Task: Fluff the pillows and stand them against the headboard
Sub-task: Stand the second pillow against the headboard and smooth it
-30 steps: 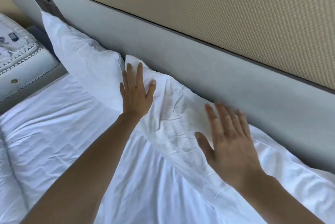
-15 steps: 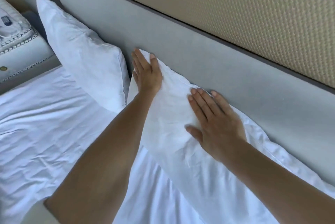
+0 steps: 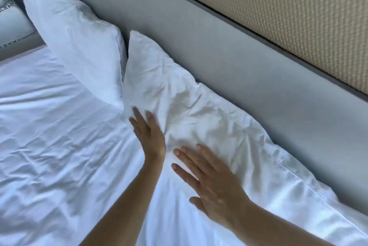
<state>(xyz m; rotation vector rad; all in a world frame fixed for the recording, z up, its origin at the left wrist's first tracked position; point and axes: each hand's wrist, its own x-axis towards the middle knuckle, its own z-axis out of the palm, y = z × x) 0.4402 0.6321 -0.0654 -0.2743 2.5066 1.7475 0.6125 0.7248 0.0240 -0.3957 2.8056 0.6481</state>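
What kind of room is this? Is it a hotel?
A bedroom, perhaps a hotel room, though that is unsure. Two white pillows lean on a padded grey headboard above a white sheet.

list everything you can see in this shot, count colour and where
pillows: 2, white; far pillow leaning on the headboard at upper left, near pillow along the headboard under the hands
headboard: 1, pale grey, band across the middle
wall panel: 1, beige, textured, above the headboard
bed sheet: 1, white, wrinkled, lower left
upholstered furniture: 1, grey with patterned trim, far left edge, mostly cut off
left hand: open, edge-on at the near pillow's lower left
right hand: open, flat on the near pillow
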